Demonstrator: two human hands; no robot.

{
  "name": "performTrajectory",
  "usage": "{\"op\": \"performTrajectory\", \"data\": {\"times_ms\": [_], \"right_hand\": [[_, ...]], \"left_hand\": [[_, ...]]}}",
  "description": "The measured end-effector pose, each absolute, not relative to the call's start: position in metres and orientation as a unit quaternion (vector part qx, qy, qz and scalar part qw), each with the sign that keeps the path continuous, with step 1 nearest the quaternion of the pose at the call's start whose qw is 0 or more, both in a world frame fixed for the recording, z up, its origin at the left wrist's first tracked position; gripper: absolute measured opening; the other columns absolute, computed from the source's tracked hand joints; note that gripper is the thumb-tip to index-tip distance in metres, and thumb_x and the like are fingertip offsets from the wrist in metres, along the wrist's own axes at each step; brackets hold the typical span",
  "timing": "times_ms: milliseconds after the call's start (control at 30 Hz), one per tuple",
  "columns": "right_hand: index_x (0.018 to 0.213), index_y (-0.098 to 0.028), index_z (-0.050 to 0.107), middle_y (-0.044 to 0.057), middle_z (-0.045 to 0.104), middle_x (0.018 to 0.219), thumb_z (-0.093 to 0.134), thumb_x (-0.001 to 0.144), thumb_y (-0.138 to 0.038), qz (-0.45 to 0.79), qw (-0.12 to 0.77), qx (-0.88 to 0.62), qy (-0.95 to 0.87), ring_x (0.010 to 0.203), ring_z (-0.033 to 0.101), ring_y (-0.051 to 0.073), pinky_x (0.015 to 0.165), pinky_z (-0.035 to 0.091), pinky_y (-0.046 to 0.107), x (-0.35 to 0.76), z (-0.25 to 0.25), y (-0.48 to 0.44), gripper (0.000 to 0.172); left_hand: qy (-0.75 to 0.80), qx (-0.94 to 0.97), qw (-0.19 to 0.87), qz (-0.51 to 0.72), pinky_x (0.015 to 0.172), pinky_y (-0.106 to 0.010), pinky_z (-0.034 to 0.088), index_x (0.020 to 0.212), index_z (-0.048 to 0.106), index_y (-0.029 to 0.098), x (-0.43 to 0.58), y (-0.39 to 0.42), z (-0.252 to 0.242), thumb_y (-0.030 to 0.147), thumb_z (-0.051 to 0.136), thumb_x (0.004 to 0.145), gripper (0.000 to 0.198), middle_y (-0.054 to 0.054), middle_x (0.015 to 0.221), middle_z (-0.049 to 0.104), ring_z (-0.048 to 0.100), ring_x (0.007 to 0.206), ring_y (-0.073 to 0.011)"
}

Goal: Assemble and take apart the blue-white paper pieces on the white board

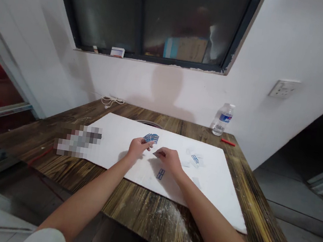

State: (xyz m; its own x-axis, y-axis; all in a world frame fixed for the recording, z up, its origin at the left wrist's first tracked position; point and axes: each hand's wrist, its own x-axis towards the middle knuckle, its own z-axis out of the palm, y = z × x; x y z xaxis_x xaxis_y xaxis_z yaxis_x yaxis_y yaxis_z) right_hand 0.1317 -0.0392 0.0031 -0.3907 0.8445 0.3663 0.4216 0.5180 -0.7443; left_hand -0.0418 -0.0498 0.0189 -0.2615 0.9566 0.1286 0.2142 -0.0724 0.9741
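Blue-printed cards [151,137] fan from the pinching left hand [138,149]; the right hand [167,159] sits just beside it, fingertips pinched together. A loose card [161,174] lies right below on the white board [214,191], with open room before the desk [147,213] edge.

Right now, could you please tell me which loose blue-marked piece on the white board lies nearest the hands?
The piece just in front of the right hand; the other piece lies farther right among clear scraps.
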Motion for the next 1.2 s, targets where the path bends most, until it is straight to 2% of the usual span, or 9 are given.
{"op": "performTrajectory", "data": {"times_ms": [67,167,300,433,567,1200], "right_hand": [[0.077,-0.021,0.075,0.002,0.075,0.077,0.067,0.077,-0.031,0.356,0.443,-0.416,-0.710,0.071,0.065,0.017,0.069,0.048,0.028,0.133,0.003,-0.035,0.013],[0.078,-0.019,0.076,0.003,0.072,0.070,0.071,0.069,-0.043,0.447,0.507,-0.412,-0.611,0.062,0.061,0.016,0.062,0.048,0.028,0.134,0.002,-0.028,0.027],[0.080,-0.016,0.075,0.001,0.067,0.059,0.076,0.061,-0.046,0.520,0.535,-0.400,-0.532,0.054,0.055,0.013,0.056,0.047,0.027,0.134,0.000,-0.023,0.035],[0.077,-0.016,0.073,0.002,0.068,0.063,0.077,0.059,-0.043,0.502,0.549,-0.411,-0.526,0.055,0.056,0.013,0.057,0.046,0.027,0.134,-0.001,-0.022,0.033],[0.076,-0.016,0.072,0.004,0.071,0.069,0.076,0.063,-0.043,0.451,0.558,-0.418,-0.556,0.060,0.059,0.015,0.060,0.046,0.028,0.136,0.001,-0.023,0.030],[0.069,-0.018,0.068,0.003,0.069,0.064,0.073,0.067,-0.049,0.403,0.541,-0.440,-0.593,0.059,0.060,0.016,0.058,0.044,0.026,0.135,0.007,-0.031,0.032]], "left_hand": [[0.576,0.512,0.344,0.537,0.044,-0.021,0.039,0.066,0.070,0.013,-0.040,-0.050,0.020,0.051,0.075,0.064,0.038,-0.004,0.058,0.066,0.056,0.050,-0.0122],[0.563,0.522,0.356,0.533,0.050,-0.023,0.044,0.066,0.070,0.014,-0.039,-0.049,0.020,0.049,0.077,0.062,0.036,-0.005,0.062,0.069,0.061,0.055,-0.0143],[0.549,0.545,0.371,0.514,0.056,-0.026,0.047,0.065,0.070,0.014,-0.038,-0.047,0.016,0.046,0.079,0.060,0.034,-0.007,0.065,0.071,0.063,0.057,-0.0160],[0.535,0.560,0.389,0.499,0.059,-0.027,0.048,0.068,0.070,0.013,-0.039,-0.046,0.013,0.045,0.080,0.061,0.034,-0.007,0.067,0.072,0.063,0.057,-0.0161],[0.541,0.560,0.388,0.493,0.059,-0.027,0.048,0.066,0.070,0.013,-0.039,-0.045,0.013,0.048,0.080,0.060,0.036,-0.007,0.066,0.072,0.064,0.058,-0.0169],[0.531,0.556,0.415,0.486,0.059,-0.028,0.046,0.060,0.068,0.014,-0.036,-0.050,0.020,0.050,0.081,0.054,0.039,-0.006,0.060,0.069,0.060,0.055,-0.0158]]}}
